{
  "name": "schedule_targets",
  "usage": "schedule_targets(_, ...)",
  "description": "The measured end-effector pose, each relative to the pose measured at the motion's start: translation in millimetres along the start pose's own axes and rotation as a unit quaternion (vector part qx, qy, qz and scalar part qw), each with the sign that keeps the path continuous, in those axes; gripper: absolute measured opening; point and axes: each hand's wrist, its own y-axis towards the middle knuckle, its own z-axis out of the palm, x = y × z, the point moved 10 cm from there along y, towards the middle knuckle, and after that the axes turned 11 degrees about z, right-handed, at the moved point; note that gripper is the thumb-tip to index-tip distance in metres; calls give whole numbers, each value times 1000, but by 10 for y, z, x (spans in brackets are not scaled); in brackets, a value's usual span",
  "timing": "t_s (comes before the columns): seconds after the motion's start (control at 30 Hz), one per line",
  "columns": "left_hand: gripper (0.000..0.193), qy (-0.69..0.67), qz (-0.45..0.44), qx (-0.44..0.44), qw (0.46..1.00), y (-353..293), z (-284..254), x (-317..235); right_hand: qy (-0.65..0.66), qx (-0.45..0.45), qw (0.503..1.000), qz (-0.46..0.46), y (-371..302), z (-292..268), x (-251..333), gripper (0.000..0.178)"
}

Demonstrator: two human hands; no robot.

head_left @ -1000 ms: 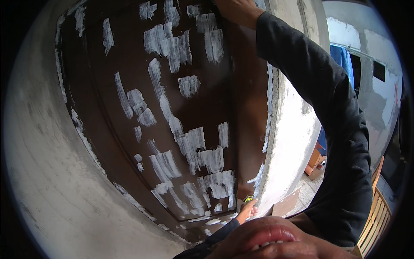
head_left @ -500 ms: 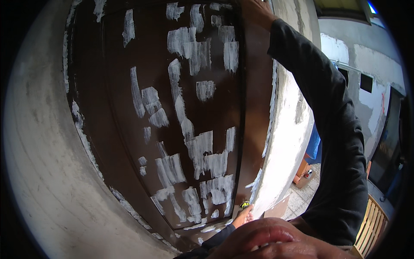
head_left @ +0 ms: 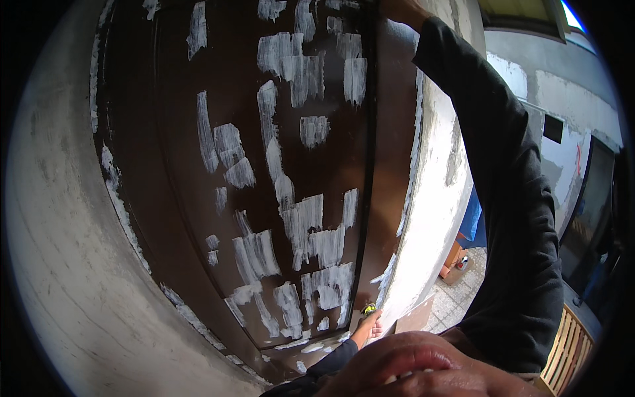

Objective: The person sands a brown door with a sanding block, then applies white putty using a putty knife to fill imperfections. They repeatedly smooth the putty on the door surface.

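Note:
A dark brown panelled door [head_left: 278, 172] smeared with white patches stands in front of me. At the lower right of its frame, my left hand [head_left: 368, 327] is closed round a small yellow-and-black tape measure [head_left: 369, 309], held against the frame near the wall edge. No drawn-out blade can be made out. My right arm [head_left: 506, 172], in a dark sleeve, reaches up along the right side. At the top edge of the picture, my right hand [head_left: 405, 12] is at the upper right of the door frame. Its fingers are cut off and in shadow.
A grey plastered wall [head_left: 59, 218] curves along the left. To the right is a sunlit white wall edge [head_left: 433, 218]. Beyond it lie floor tiles [head_left: 456, 294], a blue sheet [head_left: 471, 215], an orange-brown box [head_left: 453, 255] and a slatted wooden bench [head_left: 569, 347].
The view has shifted slightly, so the door patches sit a little higher. My left hand keeps its hold on the tape measure, and my right hand stays raised at the top of the frame.

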Motion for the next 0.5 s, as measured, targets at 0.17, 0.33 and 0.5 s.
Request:
schedule_targets(0.17,76,18,-30,-16,999,-10,-158,52,-161,-129,974,-97,-159,-169,520,79)
schedule_targets(0.33,76,0,3,5,1000,35,-132,-53,-143,-149,974,-97,-232,-292,682,78)
schedule_targets(0.5,81,15,-11,-39,999,-104,-248,180,-92,154,984,17,-96,301,403,80)
